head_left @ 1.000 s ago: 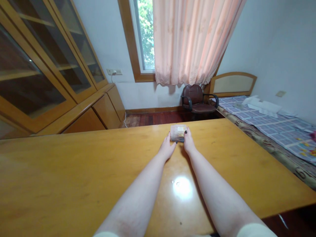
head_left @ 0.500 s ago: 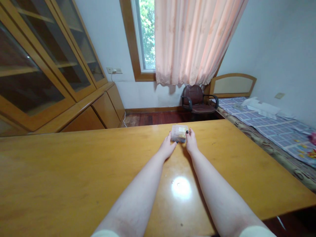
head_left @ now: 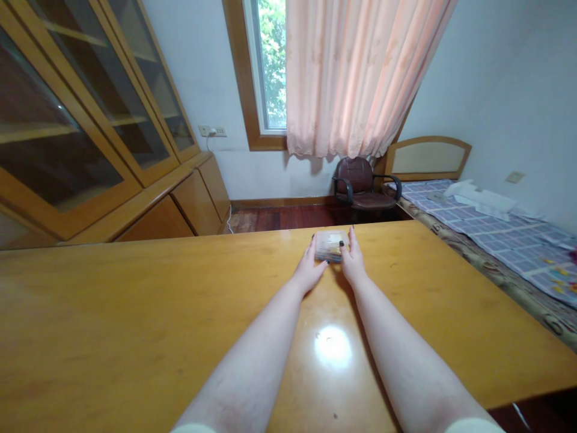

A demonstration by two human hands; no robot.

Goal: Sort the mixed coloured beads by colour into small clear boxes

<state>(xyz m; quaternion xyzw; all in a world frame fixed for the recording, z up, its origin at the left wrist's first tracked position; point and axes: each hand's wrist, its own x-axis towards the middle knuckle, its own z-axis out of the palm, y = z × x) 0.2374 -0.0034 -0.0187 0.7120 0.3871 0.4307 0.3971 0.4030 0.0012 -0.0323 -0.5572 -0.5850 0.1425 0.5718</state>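
Near the far edge of the wooden table (head_left: 148,319) sits a small stack of clear, flat plastic cases (head_left: 330,245). My left hand (head_left: 310,269) is against the stack's left side, its thumb across the near face. On the opposite side, my right hand (head_left: 353,260) has its fingers stretched along the edge and its thumb on the near right corner. Between them the two hands clasp the stack. What lies inside the cases is too small to make out, though a yellowish patch shows near the right thumb.
Left of the table stands a glass-fronted wooden cabinet (head_left: 130,186). A brown armchair (head_left: 360,180) is beyond the far edge, below a pink curtain (head_left: 351,72). Along the right runs a bed (head_left: 491,231) with a checked cover and white material on it.
The right hand's fingers have straightened along the stack's side. The view has shifted slightly, and both hands remain at the stack.
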